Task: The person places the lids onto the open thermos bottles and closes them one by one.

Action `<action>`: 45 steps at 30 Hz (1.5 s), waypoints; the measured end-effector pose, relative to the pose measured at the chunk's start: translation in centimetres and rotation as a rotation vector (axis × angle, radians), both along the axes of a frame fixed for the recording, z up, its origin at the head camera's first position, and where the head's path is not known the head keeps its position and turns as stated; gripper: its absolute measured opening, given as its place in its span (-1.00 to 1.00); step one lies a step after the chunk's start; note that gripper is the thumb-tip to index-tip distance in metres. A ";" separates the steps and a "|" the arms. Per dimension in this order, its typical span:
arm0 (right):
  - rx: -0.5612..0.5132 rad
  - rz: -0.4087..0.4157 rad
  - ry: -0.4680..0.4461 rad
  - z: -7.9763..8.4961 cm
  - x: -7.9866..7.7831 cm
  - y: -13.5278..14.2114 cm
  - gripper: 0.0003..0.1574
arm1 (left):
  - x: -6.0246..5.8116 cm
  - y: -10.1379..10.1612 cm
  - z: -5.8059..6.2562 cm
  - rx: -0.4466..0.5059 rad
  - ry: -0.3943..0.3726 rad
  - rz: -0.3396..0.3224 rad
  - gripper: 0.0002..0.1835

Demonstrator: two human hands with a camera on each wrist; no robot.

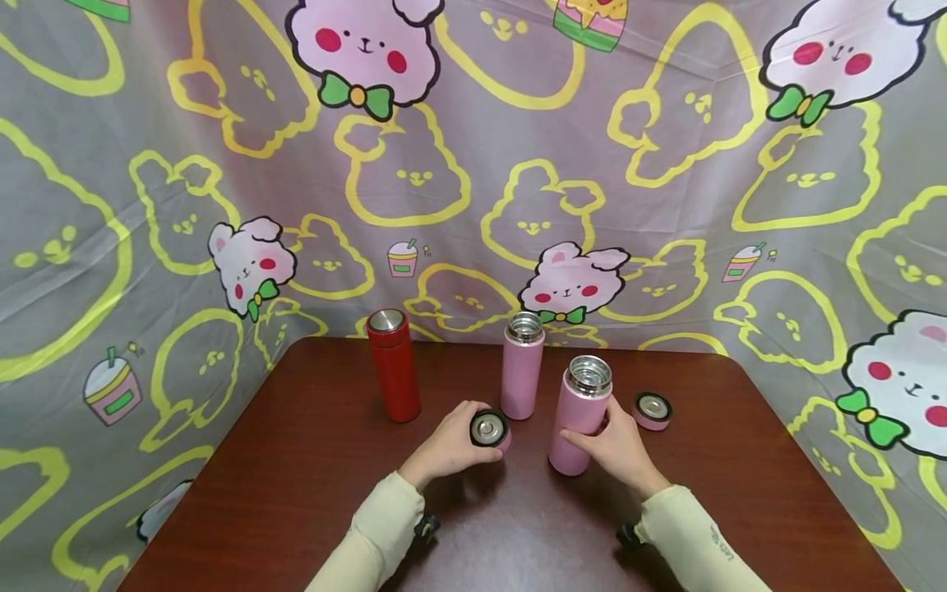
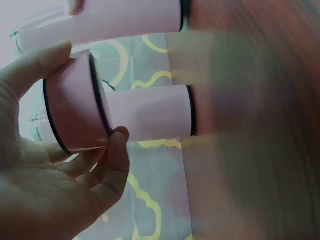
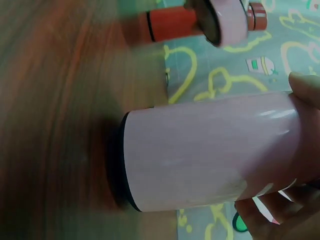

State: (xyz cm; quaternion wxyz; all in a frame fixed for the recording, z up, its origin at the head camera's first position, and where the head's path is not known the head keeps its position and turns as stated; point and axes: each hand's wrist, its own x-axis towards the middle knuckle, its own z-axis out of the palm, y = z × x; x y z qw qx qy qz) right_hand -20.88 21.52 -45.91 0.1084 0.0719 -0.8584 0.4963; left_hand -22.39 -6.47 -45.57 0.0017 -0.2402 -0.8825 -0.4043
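The left hand (image 1: 447,446) grips a small pink lid (image 1: 490,428), with the thumb on one side of its rim and the fingers on the other; the lid is at the end of this hand, its metallic inner side facing up toward the head camera. The right hand (image 1: 614,444) is curled around the body of the near pink bottle (image 1: 575,423), which lies to the left of its palm, between the two hands. This bottle stands about upright, its silver mouth uncovered; whether its base touches the table (image 1: 251,501), I cannot tell. Behind the held lid and slightly to its right, the far pink bottle (image 1: 521,378) stands on the table, also with uncovered mouth, and neither hand holds it. A second lid (image 1: 653,411) rests on the table just beside the right hand, on its right side, with the inner face up. The red bottle (image 1: 398,380) stands farther to the left, beyond the left hand and apart from it. Behind the table hangs a patterned cloth (image 1: 466,238).
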 end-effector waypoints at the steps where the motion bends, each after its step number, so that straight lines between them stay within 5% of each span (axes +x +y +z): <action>1: -0.001 0.012 -0.001 0.0 0.2 -0.2 -0.04 | 0.0 -0.1 0.1 0.021 -0.006 0.004 -0.35; 12: 0.012 0.134 0.075 3.3 3.4 -3.3 -0.16 | 0.1 -0.8 1.4 0.227 -0.071 0.060 -0.25; 26: -0.050 0.176 0.030 -0.6 1.6 -3.8 -0.09 | 0.3 -0.8 2.8 0.422 -0.065 0.151 -0.32; 33: -0.025 0.163 0.029 -0.4 1.7 -4.2 -0.07 | 2.0 -0.9 5.8 0.475 -0.061 0.091 -0.37; 45: -0.049 0.197 -0.008 -0.3 1.6 -4.2 0.01 | 2.2 -0.9 6.2 0.551 -0.075 0.011 -0.36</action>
